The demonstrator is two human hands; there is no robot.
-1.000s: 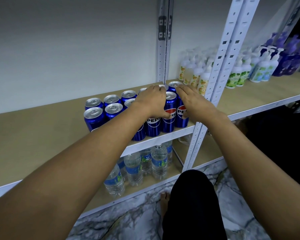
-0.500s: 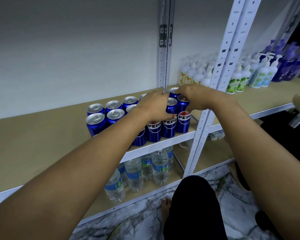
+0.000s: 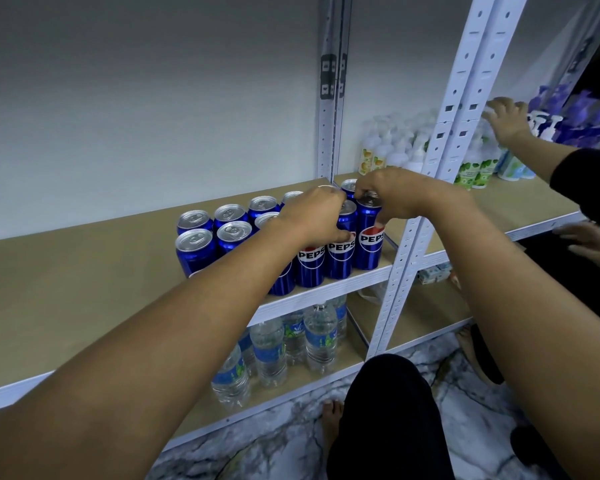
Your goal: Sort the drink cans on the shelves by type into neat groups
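Observation:
Several blue Pepsi cans (image 3: pixel 194 249) stand in two rows on the tan shelf (image 3: pixel 66 282), running toward the shelf's right end. My left hand (image 3: pixel 314 216) wraps over the top of a front-row can (image 3: pixel 340 252), thumb on its label. My right hand (image 3: pixel 392 199) grips the top rim of the rightmost front can (image 3: pixel 369 242), which stands upright at the shelf corner. Cans behind both hands are partly hidden.
A white perforated upright (image 3: pixel 426 202) stands just right of the cans. Water bottles (image 3: pixel 321 337) fill the shelf below. Pump bottles (image 3: pixel 392 150) stand on the neighbouring shelf, where another person's hand (image 3: pixel 506 121) reaches. My knee (image 3: pixel 385 410) is over the marble floor.
My right hand has risen from the side of the rightmost can to grip its top. Another person's hand has come in among the pump bottles at right.

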